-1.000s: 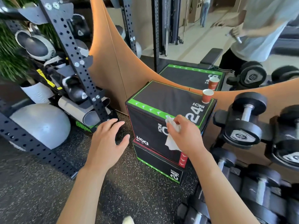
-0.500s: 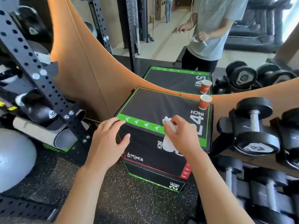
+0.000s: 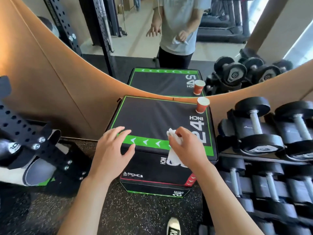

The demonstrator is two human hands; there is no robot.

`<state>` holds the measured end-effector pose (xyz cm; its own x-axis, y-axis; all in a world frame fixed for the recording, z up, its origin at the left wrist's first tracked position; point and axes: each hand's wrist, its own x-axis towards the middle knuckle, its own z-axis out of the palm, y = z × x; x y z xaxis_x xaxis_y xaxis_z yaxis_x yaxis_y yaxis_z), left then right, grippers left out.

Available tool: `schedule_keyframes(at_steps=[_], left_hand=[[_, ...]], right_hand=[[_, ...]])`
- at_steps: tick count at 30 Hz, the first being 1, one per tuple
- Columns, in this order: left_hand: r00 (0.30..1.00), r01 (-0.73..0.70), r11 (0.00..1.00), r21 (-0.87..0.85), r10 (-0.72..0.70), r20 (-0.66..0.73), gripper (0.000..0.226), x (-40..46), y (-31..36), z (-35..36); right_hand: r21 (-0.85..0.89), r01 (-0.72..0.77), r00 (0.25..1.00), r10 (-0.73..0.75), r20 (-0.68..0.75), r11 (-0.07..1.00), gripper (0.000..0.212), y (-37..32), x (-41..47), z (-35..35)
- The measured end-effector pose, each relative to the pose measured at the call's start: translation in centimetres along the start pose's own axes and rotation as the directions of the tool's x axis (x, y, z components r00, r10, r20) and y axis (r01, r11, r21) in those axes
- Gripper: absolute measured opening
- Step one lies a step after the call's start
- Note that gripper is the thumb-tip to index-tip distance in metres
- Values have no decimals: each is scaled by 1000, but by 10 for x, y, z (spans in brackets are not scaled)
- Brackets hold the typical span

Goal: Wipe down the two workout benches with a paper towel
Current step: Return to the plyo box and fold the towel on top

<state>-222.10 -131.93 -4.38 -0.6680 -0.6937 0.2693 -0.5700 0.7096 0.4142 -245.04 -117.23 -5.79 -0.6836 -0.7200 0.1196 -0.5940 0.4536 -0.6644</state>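
Head view looks down on a black padded box point(image 3: 159, 119) with a green stripe along its near edge, pushed up against a mirror point(image 3: 118, 39). Right hand point(image 3: 188, 146) has its fingers curled round a crumpled paper towel point(image 3: 172, 138), pinching it over the front right part of the box top; the loose end of the towel hangs down past the front edge. Whether the towel is pressed flat on the surface or held just above it is hard to tell from this angle. Left hand point(image 3: 113, 150) is spread, fingers relaxed and holding nothing, hovering at the front left corner with its fingertips over the green stripe.

A red paper cup point(image 3: 202, 106) stands upright at the far right corner of the box top, well apart from the towel. That is the main risk: a wide sweep towards the back right would likely catch the cup and tip it, and anything inside could spill over the pad. Only a small wad is gripped, so the towel might bunch up or tear if dragged hard over the textured cover. Dumbbells point(image 3: 257, 126) on a rack sit just beside the box on the right, so a fast stroke that way could knock knuckles on metal.
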Motion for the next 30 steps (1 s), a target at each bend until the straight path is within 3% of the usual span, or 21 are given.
schedule_keyframes(at_steps=[13, 22, 30], left_hand=[[996, -23, 1000, 11, 22, 82, 51, 104, 2, 62], [984, -7, 999, 40, 0, 176, 56, 168, 7, 131], [963, -23, 1000, 10, 19, 267, 52, 189, 7, 180]], right_hand=[[-50, 15, 1000, -15, -11, 999, 35, 65, 107, 23], [-40, -19, 996, 22, 91, 999, 36, 119, 181, 54], [-80, -7, 984, 21, 177, 997, 32, 145, 187, 95]])
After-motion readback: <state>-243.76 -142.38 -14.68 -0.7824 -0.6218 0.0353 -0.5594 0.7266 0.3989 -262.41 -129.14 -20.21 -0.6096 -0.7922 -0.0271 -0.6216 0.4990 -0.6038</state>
